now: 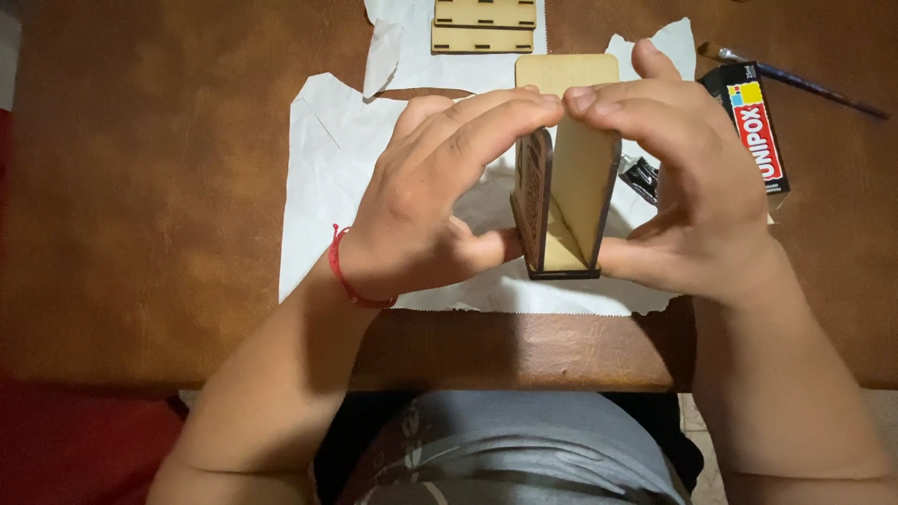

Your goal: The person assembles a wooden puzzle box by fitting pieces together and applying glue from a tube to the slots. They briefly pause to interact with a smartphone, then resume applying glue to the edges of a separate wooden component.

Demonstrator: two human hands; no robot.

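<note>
Slippage is risked: the box (564,168) is squeezed between left hand (426,201) and right hand (687,178); uneven pressure could skew its panels.

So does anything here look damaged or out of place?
Only the white paper sheet under the work: its top edge is torn and ragged, with a loose flap. The left hand and right hand press a wooden box assembly that stands upright and square.

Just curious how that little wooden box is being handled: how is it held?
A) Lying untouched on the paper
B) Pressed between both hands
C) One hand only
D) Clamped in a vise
B: the left hand and right hand press the wooden box from either side, above the white paper.
</note>
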